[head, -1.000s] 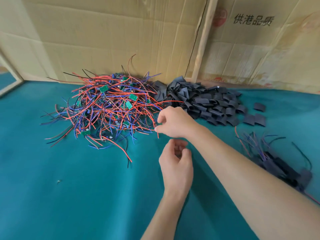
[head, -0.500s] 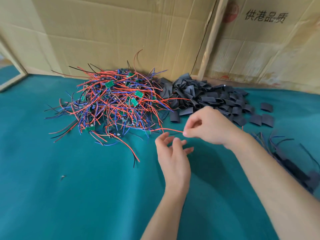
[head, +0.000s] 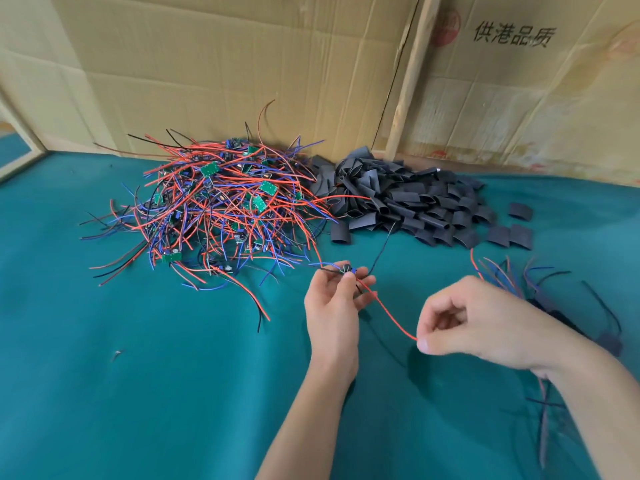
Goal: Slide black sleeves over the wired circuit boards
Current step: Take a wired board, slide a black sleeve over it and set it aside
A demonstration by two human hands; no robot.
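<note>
A tangled pile of wired circuit boards [head: 221, 206], with red, blue and black leads, lies at the back left of the teal cloth. Right of it is a heap of black sleeves [head: 401, 199]. My left hand [head: 334, 299] pinches one small circuit board [head: 347, 269] at its fingertips, just in front of the pile. A red wire [head: 388, 311] runs from that board down to my right hand [head: 474, 323], which pinches the wire's end between thumb and forefinger. A black lead [head: 381, 249] rises from the board toward the sleeves.
A teal cloth [head: 138, 375] covers the table. Cardboard walls [head: 242, 64] stand along the back. Several sleeved boards with trailing wires [head: 554, 306] lie at the right, partly behind my right forearm. A few loose sleeves [head: 509, 233] sit right of the heap.
My right hand has drawn the red wire out of the pile, toward me and to the right. My left hand, empty before, has taken hold of the board on that wire.
</note>
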